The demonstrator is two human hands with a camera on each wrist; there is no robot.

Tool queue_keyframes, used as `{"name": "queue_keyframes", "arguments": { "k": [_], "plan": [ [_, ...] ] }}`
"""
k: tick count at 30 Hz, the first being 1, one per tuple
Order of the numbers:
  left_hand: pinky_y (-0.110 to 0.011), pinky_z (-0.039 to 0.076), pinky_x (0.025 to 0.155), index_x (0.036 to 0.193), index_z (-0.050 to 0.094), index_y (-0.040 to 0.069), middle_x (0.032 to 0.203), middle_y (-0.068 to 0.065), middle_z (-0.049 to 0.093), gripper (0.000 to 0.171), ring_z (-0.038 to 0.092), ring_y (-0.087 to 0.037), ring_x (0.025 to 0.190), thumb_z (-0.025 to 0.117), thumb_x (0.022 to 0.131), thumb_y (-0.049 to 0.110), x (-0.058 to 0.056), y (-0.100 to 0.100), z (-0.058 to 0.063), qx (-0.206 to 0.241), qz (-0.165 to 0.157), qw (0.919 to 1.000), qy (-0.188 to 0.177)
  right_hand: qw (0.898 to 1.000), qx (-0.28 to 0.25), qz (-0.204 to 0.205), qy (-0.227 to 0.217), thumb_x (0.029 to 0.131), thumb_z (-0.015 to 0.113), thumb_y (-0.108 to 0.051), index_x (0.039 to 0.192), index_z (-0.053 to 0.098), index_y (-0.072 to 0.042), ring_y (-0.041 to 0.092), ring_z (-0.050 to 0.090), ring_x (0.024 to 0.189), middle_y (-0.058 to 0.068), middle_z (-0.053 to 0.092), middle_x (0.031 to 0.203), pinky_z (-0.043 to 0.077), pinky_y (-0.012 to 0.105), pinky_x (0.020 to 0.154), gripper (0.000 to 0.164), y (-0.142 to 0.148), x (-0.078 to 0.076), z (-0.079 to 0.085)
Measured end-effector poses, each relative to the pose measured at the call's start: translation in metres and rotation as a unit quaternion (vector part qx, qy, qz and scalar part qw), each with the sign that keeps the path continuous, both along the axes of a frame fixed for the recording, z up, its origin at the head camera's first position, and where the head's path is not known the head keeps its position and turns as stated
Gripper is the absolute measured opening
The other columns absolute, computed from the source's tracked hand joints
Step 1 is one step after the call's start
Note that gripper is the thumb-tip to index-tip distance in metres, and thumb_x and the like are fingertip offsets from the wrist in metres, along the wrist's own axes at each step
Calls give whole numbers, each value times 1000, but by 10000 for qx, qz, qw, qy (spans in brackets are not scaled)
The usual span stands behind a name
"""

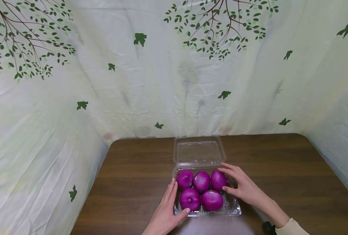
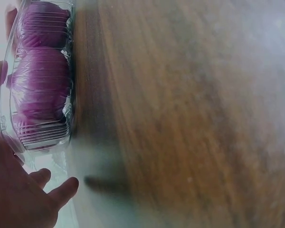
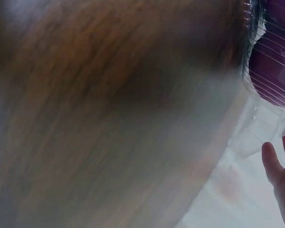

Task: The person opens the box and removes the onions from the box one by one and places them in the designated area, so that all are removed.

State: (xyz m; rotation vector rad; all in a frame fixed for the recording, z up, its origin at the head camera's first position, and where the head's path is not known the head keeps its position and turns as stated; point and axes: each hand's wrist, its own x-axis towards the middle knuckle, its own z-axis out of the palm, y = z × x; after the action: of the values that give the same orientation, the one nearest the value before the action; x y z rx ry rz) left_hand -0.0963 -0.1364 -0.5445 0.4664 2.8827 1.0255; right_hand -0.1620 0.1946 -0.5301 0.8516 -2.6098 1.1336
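Observation:
Several red onions sit in a clear plastic clamshell box, its lid folded back behind it. My left hand rests along the box's left side, fingers straight, thumb by the front-left onion. At the right, my right hand reaches over the box wall with extended fingers. Its thumb and index finger lie beside the back-right onion, seemingly touching it. The left wrist view shows onions through the box's ribbed wall. In the right wrist view, two fingers stretch out below the box.
The box stands on a brown wooden table with rounded far corners. A pale cloth printed with branches and green birds hangs behind and at the sides. A black object lies by the right sleeve.

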Motion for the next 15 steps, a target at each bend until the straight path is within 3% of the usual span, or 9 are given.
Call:
{"name": "queue_keyframes", "arguments": {
  "k": [7,15],
  "plan": [
    [-58,34,107,160,14,21,165,4,6,97,16,-30,148,61,87,64,-1,-1,1,41,5,10000,-7,9993,347,163,46,78,83,-18,142,53,-17,27,48,127,3,50,143,45,57,93,70,-5,-1,-2],
    [-57,34,106,159,15,18,165,2,8,97,17,-31,147,60,87,64,0,0,1,69,-41,10000,45,9972,736,-12,144,72,86,-18,142,53,-17,24,50,124,3,51,142,45,55,91,77,-11,0,-4]
  ]
}}
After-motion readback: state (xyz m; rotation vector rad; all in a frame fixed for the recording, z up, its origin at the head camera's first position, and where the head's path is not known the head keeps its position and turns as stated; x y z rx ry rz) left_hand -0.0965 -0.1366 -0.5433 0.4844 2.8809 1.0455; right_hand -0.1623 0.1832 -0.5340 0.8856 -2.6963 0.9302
